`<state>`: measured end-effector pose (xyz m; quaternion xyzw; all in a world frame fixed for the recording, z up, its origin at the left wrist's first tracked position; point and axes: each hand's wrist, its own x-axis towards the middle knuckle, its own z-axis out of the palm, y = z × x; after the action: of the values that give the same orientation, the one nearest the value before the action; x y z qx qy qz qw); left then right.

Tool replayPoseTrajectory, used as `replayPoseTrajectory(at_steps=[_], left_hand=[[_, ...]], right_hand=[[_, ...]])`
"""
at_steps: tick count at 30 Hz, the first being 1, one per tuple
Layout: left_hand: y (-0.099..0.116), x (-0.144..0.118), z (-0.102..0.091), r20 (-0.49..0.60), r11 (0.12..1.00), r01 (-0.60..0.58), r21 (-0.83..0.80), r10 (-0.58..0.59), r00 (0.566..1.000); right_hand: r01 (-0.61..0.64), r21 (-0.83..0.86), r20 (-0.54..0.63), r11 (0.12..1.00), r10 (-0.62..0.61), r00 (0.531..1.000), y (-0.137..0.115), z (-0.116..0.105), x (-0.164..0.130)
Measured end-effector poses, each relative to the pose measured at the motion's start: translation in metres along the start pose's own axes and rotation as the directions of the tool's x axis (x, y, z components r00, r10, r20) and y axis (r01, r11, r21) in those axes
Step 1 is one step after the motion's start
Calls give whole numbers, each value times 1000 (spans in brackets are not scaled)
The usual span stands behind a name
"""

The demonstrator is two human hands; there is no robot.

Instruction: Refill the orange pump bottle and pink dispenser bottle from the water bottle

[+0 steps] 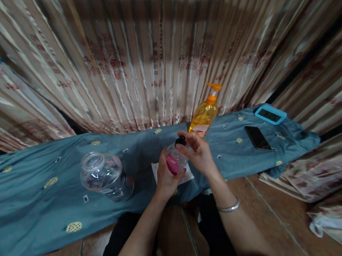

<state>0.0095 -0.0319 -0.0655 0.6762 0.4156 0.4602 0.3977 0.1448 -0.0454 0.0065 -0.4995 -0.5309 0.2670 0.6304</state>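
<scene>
A small clear bottle [179, 158] with a pink label is held tilted in front of me, above a white paper [188, 176] on the cloth. My left hand [165, 174] is wrapped round the bottle's body. With its thumb and fingers, my right hand [198, 151] grips the black cap [180, 141] at the bottle's top. Whether the cap is still seated on the neck cannot be made out. Just behind my right hand stands an orange pump bottle [204, 116] of yellow liquid.
A large clear plastic jar [109, 177] with an open mouth stands to the left. At the right lie a black phone [258, 137] and a blue-framed device [270, 114]. Blue-green pineapple-print cloth [40, 206] covers the narrow table, and a patterned curtain [145, 53] hangs behind.
</scene>
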Motion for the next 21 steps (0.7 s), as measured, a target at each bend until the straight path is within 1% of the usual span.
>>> replayPoseTrajectory(at_steps=[2,4,10,17,21], left_hand=[[0,0,0,5,1000,-15,-7,15,1000],[0,0,0,6,1000,-23,-10,23,1000],[1,0,0,8,1000,-10,-4,10,1000],[2,0,1,16,1000,-8,-14,8,1000],[3,0,1,13,1000,2,-2,-2,1000]], right_hand=[[-6,-10,44,1000,7,999,-3,-3,-1],[-7,-25,58,1000,8,998,-6,-4,-1],[-23,-79,-44,997,20,999,-5,0,-1],[-23,-58,48,998,26,999,-10,-4,-2],[-23,-94,-16,995,21,1000,-9,-3,-2]])
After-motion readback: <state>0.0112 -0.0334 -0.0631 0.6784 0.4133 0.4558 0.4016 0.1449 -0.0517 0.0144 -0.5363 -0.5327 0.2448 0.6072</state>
